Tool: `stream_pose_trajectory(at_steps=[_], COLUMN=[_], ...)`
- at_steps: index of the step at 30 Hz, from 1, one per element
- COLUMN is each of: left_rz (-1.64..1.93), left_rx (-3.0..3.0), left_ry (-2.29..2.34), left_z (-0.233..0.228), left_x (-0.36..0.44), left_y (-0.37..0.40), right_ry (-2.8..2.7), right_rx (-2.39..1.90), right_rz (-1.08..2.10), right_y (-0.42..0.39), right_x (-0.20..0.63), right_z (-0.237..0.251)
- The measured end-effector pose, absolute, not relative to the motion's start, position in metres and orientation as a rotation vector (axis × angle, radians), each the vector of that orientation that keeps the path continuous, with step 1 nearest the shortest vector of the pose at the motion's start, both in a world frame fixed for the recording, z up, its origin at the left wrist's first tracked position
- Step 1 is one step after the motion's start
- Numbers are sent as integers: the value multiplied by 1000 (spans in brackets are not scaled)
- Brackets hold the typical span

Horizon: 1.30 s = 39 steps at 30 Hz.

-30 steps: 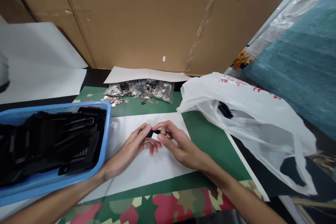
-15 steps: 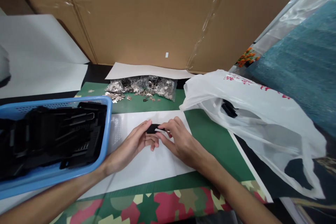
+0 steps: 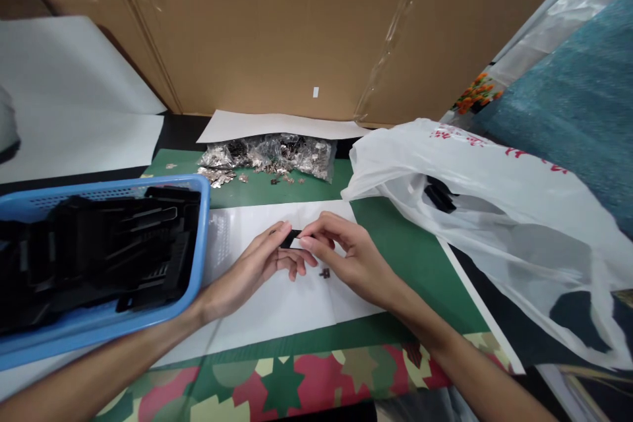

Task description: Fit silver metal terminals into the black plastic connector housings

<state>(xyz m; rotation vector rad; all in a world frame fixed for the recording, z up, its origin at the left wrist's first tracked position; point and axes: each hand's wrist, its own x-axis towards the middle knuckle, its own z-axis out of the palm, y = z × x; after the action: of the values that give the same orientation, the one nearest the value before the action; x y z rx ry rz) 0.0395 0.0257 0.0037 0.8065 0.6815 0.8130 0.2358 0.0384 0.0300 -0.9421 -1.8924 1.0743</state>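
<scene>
Between my two hands is a small black plastic piece (image 3: 288, 239), held above the white paper (image 3: 277, 303). My left hand (image 3: 270, 254) grips its left end, thumb on top and fingers curled below. At its right end the thumb and forefinger of my right hand (image 3: 341, 247) are pinched together; the fingertips hide whatever is between them. A small dark metal clip (image 3: 324, 273) lies on the paper just below my right hand.
On the left stands a blue basket (image 3: 204, 237) of black plastic parts. Clear bags of small metal pieces (image 3: 277, 155) lie at the back, with loose ones in front. A white plastic bag (image 3: 475, 165) with a black item inside is on the right. Cardboard (image 3: 267, 33) rises behind.
My right hand has turned over the black piece, and the pale strip seen on it is out of sight. The small metal clip below the right hand now shows. The view has shifted slightly.
</scene>
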Motion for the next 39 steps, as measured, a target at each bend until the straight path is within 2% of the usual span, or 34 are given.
stream_pose_trajectory(at_steps=[13, 22, 27, 29, 34, 39], left_rz=[793, 834, 826, 834, 826, 818], left_rx=[820, 782, 763, 756, 770, 796], left_ry=[685, 719, 717, 714, 691, 681], left_z=[3, -1, -1, 0, 2, 3], left_x=[40, 39, 40, 40, 40, 40], left_y=[27, 26, 27, 27, 27, 27], right_ry=[-1947, -2333, -2402, -2404, -2306, -2253], right_rx=[-819, -790, -667, -640, -736, -723], right_rz=[695, -15, -222, -220, 61, 178], right_y=[43, 38, 34, 33, 37, 41], right_x=[236, 234, 236, 237, 239, 241], right_z=[21, 26, 24, 23, 20, 15])
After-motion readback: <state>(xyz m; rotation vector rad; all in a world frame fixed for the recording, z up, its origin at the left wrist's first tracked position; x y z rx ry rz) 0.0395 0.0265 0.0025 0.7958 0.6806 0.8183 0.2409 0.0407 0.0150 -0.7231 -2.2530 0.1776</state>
